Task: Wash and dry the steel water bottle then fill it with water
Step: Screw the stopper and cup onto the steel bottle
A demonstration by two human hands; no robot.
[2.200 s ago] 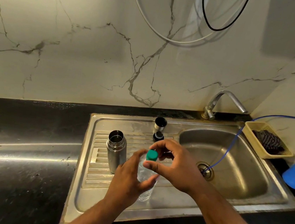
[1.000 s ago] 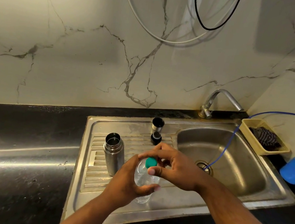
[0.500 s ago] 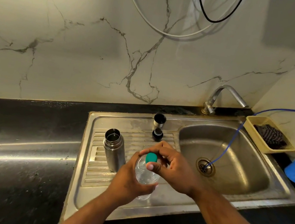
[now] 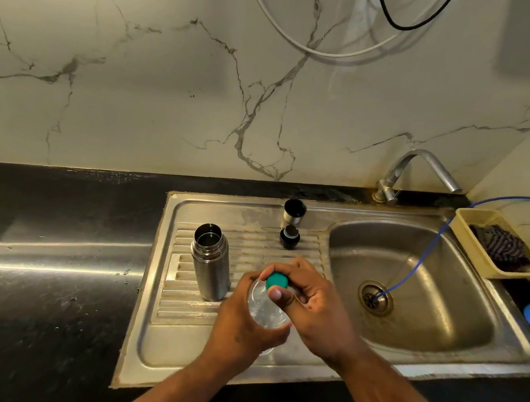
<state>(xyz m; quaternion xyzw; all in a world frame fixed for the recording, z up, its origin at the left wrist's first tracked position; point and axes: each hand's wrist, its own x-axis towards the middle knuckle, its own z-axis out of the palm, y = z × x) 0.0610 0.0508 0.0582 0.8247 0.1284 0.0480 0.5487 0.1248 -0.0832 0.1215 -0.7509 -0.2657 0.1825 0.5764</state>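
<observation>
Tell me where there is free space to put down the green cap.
Bare: the black stone counter left of the open cylindrical steel bottle; the ribbed drainboard strip in front of it. Crowded: farther back, around the steel cup lid and small black stopper.

Left forearm (image 4: 183, 386) and right forearm (image 4: 399, 401) both in view, bare right down to the wrists. The left hand (image 4: 243, 324) and right hand (image 4: 314, 305) are bare as well, a short trimmed thumbnail (image 4: 276, 293) showing on the right one.
</observation>
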